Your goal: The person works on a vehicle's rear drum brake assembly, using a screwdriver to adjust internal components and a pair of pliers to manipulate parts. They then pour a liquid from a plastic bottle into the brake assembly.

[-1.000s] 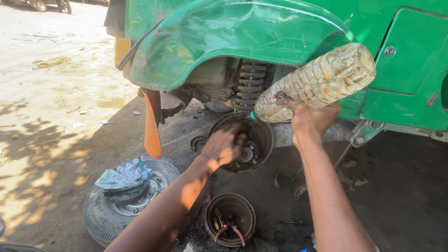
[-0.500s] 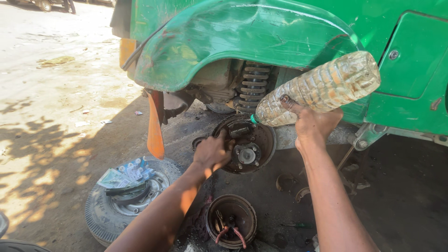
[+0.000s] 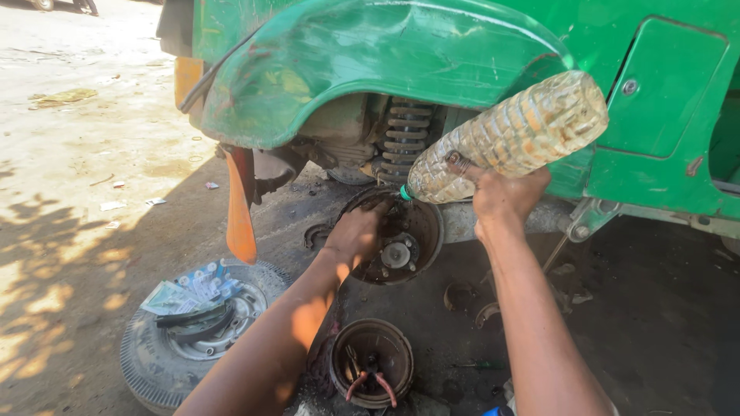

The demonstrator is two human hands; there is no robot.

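We see the right hand (image 3: 505,196), arm raised, gripping a plastic bottle (image 3: 509,139) tilted neck-down over the brake hub (image 3: 397,239) under the green fender (image 3: 385,62). The left hand (image 3: 356,235), arm extended, rests on the hub, fingers apparently curled and holding nothing we can make out.

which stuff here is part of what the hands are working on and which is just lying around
In use:
- plastic bottle, tipped by the right hand
- brake assembly, touched by the left hand

Lying about:
- brake drum on the ground
- removed wheel with a packet on top
- orange mud flap
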